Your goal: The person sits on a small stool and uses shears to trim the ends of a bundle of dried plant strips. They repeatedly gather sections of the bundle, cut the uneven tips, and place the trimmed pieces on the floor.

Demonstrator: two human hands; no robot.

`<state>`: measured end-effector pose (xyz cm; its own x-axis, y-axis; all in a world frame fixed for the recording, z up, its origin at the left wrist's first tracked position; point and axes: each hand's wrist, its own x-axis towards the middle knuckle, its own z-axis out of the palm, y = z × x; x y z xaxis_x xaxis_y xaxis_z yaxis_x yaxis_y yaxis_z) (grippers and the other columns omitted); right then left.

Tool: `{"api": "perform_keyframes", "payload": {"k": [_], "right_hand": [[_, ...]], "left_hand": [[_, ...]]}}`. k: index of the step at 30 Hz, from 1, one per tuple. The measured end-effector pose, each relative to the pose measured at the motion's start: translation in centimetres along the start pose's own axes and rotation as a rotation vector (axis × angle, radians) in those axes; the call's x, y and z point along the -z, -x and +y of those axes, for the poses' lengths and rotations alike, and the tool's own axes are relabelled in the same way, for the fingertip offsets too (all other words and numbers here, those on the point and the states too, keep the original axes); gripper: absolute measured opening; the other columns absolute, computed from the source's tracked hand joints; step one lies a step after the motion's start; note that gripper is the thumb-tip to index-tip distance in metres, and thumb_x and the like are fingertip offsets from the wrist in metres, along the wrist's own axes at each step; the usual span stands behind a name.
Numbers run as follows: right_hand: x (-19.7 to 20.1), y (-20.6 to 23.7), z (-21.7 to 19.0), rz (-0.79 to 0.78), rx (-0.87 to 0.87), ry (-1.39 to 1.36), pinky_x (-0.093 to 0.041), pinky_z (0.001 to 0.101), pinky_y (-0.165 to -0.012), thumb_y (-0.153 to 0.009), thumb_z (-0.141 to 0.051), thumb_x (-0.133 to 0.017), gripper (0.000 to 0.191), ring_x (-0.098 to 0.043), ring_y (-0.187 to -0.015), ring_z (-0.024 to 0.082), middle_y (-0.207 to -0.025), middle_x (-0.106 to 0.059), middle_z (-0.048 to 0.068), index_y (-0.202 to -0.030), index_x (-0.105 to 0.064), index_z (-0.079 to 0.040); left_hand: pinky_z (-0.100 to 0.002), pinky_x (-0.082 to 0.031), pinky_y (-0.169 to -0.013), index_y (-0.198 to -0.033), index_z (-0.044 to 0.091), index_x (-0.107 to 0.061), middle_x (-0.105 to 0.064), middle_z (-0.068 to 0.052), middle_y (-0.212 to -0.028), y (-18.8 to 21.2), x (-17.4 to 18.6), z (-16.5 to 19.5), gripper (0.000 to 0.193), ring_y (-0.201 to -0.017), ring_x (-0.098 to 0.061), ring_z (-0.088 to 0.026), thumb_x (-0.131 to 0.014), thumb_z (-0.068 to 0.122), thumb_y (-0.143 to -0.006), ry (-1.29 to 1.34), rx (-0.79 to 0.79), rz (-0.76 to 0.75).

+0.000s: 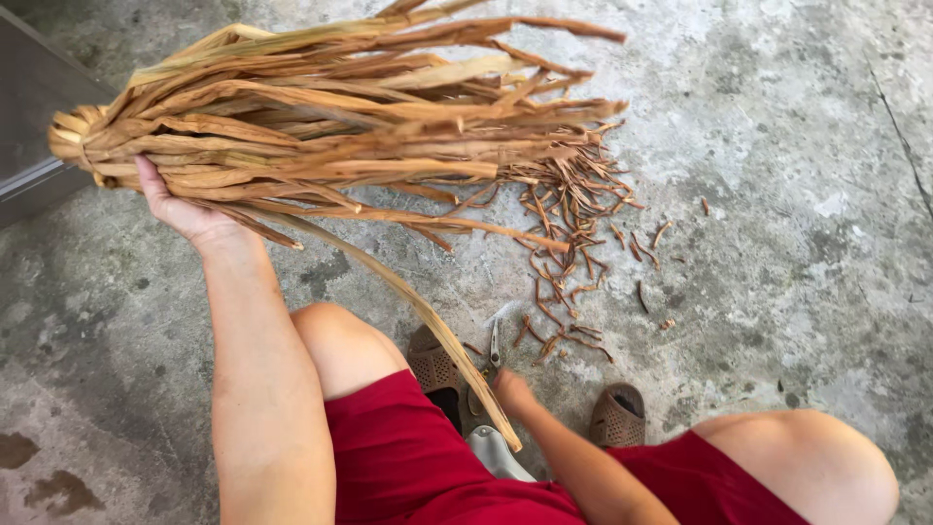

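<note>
nearest, the left hand (180, 209) is closed under the tied end of a bundle of dried leaves (330, 126), held above the concrete floor (777, 243). the leaves look light, stiff and brittle, best gripped at that bound end. right of it, cut scraps (569, 243) litter the floor. the right hand (507, 389) is curled around scissors (494, 355) by brown sandals (618, 416).

1. The bundle of dried leaves (321, 126) looks papery and matt, tan-brown, fibrous and creased.
2. The trimmings (573, 233) are the same dry stuff, darker.
3. The floor (777, 194) is rough, mottled grey concrete, cracked.
4. The sandals (617, 418) look like matt brown perforated plastic.
5. The shorts (408, 457) are plain red cloth.
</note>
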<state>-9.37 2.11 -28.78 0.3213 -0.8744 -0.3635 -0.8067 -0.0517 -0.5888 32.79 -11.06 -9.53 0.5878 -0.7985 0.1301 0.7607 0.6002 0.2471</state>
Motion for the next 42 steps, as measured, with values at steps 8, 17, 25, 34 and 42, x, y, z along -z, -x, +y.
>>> {"api": "perform_keyframes", "payload": {"k": [8,17,25,34,42], "right_hand": [[0.5,1.0,-1.2,-0.374,-0.261,0.220,-0.055,0.0521,-0.089,-0.081,-0.042,-0.084,0.064,-0.065,-0.111,0.044,-0.116,-0.065,0.025,-0.120,-0.045,-0.009],[0.4,0.5,-1.6,-0.093,-0.155,0.225,-0.057,0.0555,-0.081,-0.101,-0.031,-0.061,0.032,-0.069,-0.098,0.046,-0.111,-0.065,0.024,-0.122,-0.048,-0.011],[6.0,-4.6,0.3,-0.034,-0.667,-1.105,-0.040,0.0344,-0.041,-0.094,-0.002,-0.059,0.044,-0.053,-0.055,0.022,-0.088,-0.064,0.019,-0.135,-0.047,-0.011],[24.8,3.6,-3.5,0.269,0.254,-1.206,-0.036,0.0246,-0.052,-0.086,-0.029,-0.075,0.067,-0.046,-0.060,0.009,-0.073,-0.050,-0.002,-0.143,-0.051,-0.004],[28.4,7.3,-6.9,-0.026,0.440,-1.080,-0.034,0.0230,-0.057,-0.088,-0.042,-0.078,0.070,-0.043,-0.067,0.007,-0.079,-0.049,-0.003,-0.138,-0.056,0.002]], "left_hand": [[-0.061,-0.040,-0.128,-0.151,0.003,-0.049,-0.050,-0.021,-0.158,-0.1,2.4,1.5,0.063,-0.147,-0.048,-0.043,-0.042,0.043,-0.103,0.091,-0.010,0.051],[-0.061,-0.042,-0.123,-0.149,0.003,-0.050,-0.052,-0.022,-0.155,0.3,1.6,1.0,0.063,-0.144,-0.050,-0.043,-0.041,0.044,-0.103,0.082,-0.058,0.145],[-0.063,-0.042,-0.127,-0.151,0.003,-0.049,-0.049,-0.022,-0.159,-0.7,1.3,-0.1,0.065,-0.148,-0.049,-0.044,-0.040,0.046,-0.102,0.041,-0.023,0.054],[-0.065,-0.041,-0.127,-0.152,0.006,-0.049,-0.050,-0.020,-0.159,-0.4,0.4,-2.1,0.065,-0.148,-0.048,-0.044,-0.037,0.047,-0.103,0.154,0.068,0.017],[-0.063,-0.042,-0.126,-0.151,0.007,-0.050,-0.051,-0.020,-0.158,0.3,-0.2,-3.7,0.065,-0.147,-0.050,-0.043,-0.038,0.048,-0.102,0.124,0.090,0.010]]}}
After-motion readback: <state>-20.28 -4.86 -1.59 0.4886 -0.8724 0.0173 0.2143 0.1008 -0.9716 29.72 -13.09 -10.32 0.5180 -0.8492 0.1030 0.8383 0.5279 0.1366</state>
